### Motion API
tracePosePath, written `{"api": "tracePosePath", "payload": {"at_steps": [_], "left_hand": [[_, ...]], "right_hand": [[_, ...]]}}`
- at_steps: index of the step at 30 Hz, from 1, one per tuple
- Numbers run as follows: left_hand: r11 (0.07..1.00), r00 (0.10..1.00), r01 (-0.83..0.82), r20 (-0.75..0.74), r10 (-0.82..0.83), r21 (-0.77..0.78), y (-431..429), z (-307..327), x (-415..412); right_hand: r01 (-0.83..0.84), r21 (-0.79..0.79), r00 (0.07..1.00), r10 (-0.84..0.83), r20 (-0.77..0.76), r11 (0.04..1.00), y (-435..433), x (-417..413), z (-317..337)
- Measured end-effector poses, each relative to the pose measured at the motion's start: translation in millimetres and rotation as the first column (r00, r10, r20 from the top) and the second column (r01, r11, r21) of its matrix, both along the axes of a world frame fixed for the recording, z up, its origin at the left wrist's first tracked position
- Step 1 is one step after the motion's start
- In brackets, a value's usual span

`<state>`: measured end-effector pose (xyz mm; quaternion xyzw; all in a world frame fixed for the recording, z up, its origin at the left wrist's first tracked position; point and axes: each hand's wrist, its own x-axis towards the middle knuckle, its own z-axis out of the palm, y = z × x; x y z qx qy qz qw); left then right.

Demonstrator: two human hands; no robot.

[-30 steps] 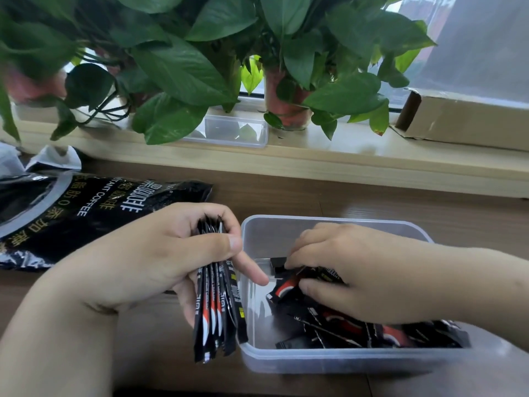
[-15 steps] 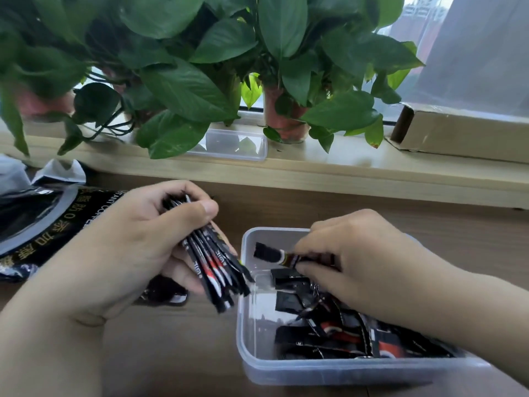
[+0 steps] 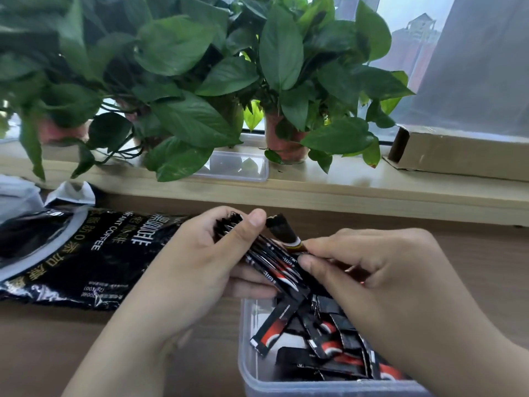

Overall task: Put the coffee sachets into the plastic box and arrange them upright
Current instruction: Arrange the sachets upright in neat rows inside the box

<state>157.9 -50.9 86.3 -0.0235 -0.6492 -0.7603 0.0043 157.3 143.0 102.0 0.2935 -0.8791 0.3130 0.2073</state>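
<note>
The large black coffee bag (image 3: 86,253) lies flat on the bench (image 3: 57,339) at 9 o'clock. White capitals on it read "INSTANT COFFEE", turned sideways. Beside them run bigger white and gold Chinese characters, and the small print lower down is too fine to read.

Near the centre, the left hand (image 3: 194,270) comes in from 7 o'clock. Its fingers curl under a bundle of sachets (image 3: 274,262) and its thumb presses on top. The bundle is black with red and white marks and slants down toward 4 o'clock. The white lettering on it is too small to make out.

The right hand (image 3: 380,267) comes in from 4 o'clock, knuckles up. It pinches the lower end of a single sachet (image 3: 283,229) between thumb and forefinger. That sachet touches the bundle, and its free end tilts up toward 11 o'clock.

The clear plastic box (image 3: 246,353) sits on the bench at 5 o'clock, directly below both hands. Loose sachets (image 3: 323,336) lie in it flat and crossed over each other, none upright. 1 of them leans against the left wall.

Along 12 o'clock, a pale wooden windowsill (image 3: 343,190) carries leafy potted plants (image 3: 177,53) and a clear tray (image 3: 237,167). A cardboard box (image 3: 458,156) sits on it at 2 o'clock.
</note>
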Motion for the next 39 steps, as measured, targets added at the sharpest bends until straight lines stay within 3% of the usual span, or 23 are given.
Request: {"api": "tracePosePath", "payload": {"at_steps": [6, 10, 13, 21, 25, 33, 37, 39], "left_hand": [[0.999, 1.0, -0.002, 0.03, 0.003, -0.033, 8, -1, -2], [0.994, 0.997, -0.062, 0.035, 0.065, -0.09, 7, -4, -4], [0.996, 0.995, -0.072, 0.062, 0.075, -0.051, 10, -5, -4], [0.999, 0.997, -0.049, 0.061, 0.049, 0.01, 13, -3, 0], [0.994, 0.994, -0.1, 0.054, 0.098, 0.052, 20, -6, -3], [1.0, 0.997, -0.02, 0.068, 0.021, -0.018, 29, -12, -2], [1.0, 0.996, -0.007, 0.091, 0.007, 0.0, 30, -14, -2], [1.0, 0.996, 0.001, 0.086, -0.003, 0.02, 32, -11, -2]], "right_hand": [[-0.043, 0.205, 0.998, 0.051, -0.032, 0.978, -11, 0, 1], [-0.065, 0.306, 0.997, 0.046, 0.069, 0.95, -19, 11, 1], [-0.01, 0.396, 1.0, 0.015, -0.008, 0.918, -20, 11, -6], [-0.02, 0.216, 1.0, 0.02, 0.002, 0.976, -13, 7, -11], [0.055, 0.285, 0.998, -0.062, 0.014, 0.957, -17, 6, -16], [0.001, 0.148, 0.966, -0.04, 0.257, 0.989, -13, 10, -20], [-0.037, 0.192, 0.974, -0.007, 0.226, 0.981, -13, 11, -17], [0.011, 0.234, 0.992, -0.04, 0.118, 0.972, -6, 9, -18]]}}
